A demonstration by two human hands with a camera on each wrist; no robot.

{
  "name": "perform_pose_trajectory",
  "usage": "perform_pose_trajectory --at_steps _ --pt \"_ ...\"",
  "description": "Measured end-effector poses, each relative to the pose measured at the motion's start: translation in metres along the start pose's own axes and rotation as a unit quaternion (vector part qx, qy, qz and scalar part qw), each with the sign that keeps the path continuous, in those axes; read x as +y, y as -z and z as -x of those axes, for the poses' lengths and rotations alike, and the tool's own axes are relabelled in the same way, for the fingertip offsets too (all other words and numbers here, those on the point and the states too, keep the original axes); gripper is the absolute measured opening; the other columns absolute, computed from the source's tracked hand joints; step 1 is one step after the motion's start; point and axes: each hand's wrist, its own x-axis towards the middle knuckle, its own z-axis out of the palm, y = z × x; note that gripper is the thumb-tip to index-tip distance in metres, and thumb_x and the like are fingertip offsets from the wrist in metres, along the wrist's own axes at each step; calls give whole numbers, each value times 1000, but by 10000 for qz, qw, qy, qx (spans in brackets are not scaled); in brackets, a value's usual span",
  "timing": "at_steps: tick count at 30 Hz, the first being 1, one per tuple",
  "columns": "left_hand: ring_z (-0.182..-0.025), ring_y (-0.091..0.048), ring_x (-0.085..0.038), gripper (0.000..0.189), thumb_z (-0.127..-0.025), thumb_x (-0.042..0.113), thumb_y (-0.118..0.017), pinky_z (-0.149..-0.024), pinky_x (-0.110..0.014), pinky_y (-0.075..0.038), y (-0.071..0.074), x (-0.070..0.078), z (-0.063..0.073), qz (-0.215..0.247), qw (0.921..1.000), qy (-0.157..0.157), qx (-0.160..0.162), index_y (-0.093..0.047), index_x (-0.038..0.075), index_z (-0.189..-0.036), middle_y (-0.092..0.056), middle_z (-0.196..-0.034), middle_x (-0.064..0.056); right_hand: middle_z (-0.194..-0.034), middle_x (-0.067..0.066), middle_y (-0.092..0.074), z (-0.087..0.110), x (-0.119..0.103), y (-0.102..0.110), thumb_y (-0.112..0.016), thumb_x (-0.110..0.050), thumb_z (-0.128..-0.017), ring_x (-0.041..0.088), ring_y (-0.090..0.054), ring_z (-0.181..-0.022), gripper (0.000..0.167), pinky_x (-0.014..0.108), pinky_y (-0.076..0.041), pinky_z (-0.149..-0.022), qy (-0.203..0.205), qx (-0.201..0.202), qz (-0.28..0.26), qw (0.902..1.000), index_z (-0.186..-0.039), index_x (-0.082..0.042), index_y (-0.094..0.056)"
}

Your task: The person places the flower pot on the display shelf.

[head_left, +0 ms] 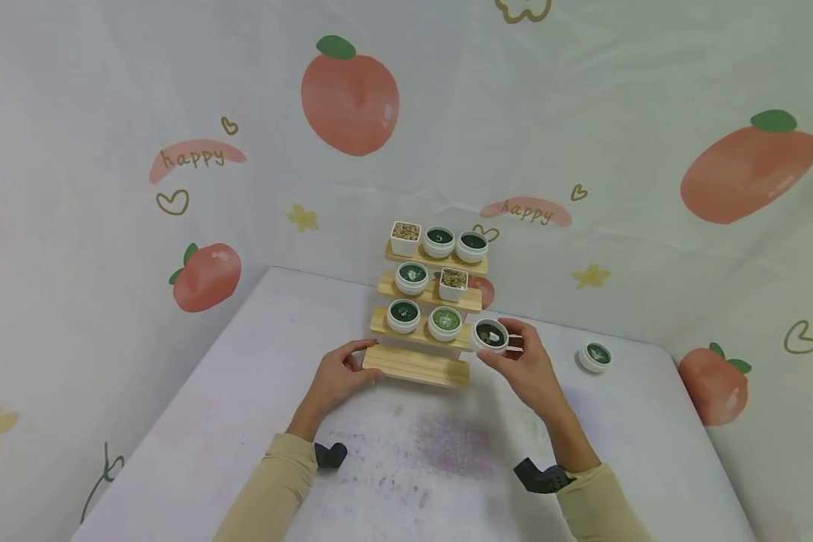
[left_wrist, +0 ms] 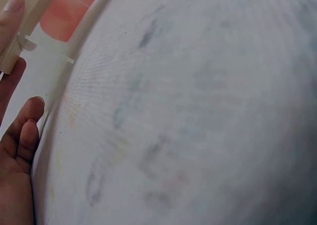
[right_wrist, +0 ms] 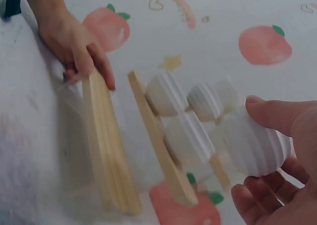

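A stepped stand with several light wooden shelves and clear supports stands near the back wall. At its left end, my left hand (head_left: 336, 376) grips the lowest shelf (head_left: 416, 366), thumb and fingers around the wood. That shelf bears nothing. My right hand (head_left: 525, 365) holds a small round white pot (head_left: 490, 336) with dark filling and a white bit in it, beside the right end of the second-lowest shelf. In the right wrist view, thumb and fingers wrap the ribbed white pot (right_wrist: 255, 143). The second-lowest shelf bears a dark-filled pot (head_left: 403, 315) and a green-filled pot (head_left: 445, 322).
On the upper shelves stand round dark-filled pots (head_left: 439, 242) and square white pots (head_left: 406, 238) with a brown grainy filling. Another round pot (head_left: 595, 357) sits on the white table (head_left: 244, 421) at the right. Printed cloth (head_left: 433, 150) hangs behind the table.
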Motion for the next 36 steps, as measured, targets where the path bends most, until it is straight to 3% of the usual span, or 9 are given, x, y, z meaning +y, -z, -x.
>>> perform_pose_trajectory --at_steps 6,10,14,20,29,36 --pt "-61 -52 -14 57 -73 43 -92 -57 -26 -43 0 -1 -1 38 10000 2 -29 -69 40 -126 -59 -70 -2 -135 14 -54 1 -12 -23 -82 -11 -86 19 -57 -108 65 19 -51 -88 541 -292 -207 9979 -141 -3 -47" --pt "-62 -52 -14 57 -74 42 -92 -58 -25 -44 0 -1 -1 38 10000 32 -33 -69 40 -126 -60 -71 -2 -130 14 -58 0 -19 -39 -84 -11 -85 26 -59 -106 64 26 -52 -87 767 -500 -248 9955 -138 -4 -50" --pt "-62 -52 -13 58 -73 41 -92 -58 -25 -43 0 -1 0 45 10000 37 -18 -69 39 -127 -59 -71 -2 -128 15 -59 1 -25 -54 -85 -9 -83 32 -60 -108 65 30 -54 -89 896 -736 -369 9926 -138 -4 -51" --pt "-62 -52 -12 60 -72 40 -93 -58 -25 -43 1 0 -1 39 10000 -1 42 -70 35 -127 -59 -70 -1 -130 12 -60 3 -29 -87 -85 -10 -83 27 -61 -114 64 27 -53 -94 867 -958 -547 9901 -137 -7 -51" --pt "-62 -52 -11 57 -74 30 -92 -57 -24 -42 1 -3 -1 119 9998 -97 121 -71 32 -127 -57 -69 0 -129 13 -61 -5 -1 -129 -87 -8 -81 29 -65 -112 63 33 -57 -92 1243 -849 -686 9862 -134 -4 -54" --pt "-62 -52 -10 57 -74 29 -92 -56 -23 -42 0 -1 0 124 9999 -10 65 -71 31 -127 -57 -69 0 -128 17 -62 -10 18 -140 -85 -2 -80 34 -67 -110 63 37 -59 -89 1426 -647 -848 9840 -134 -1 -54"
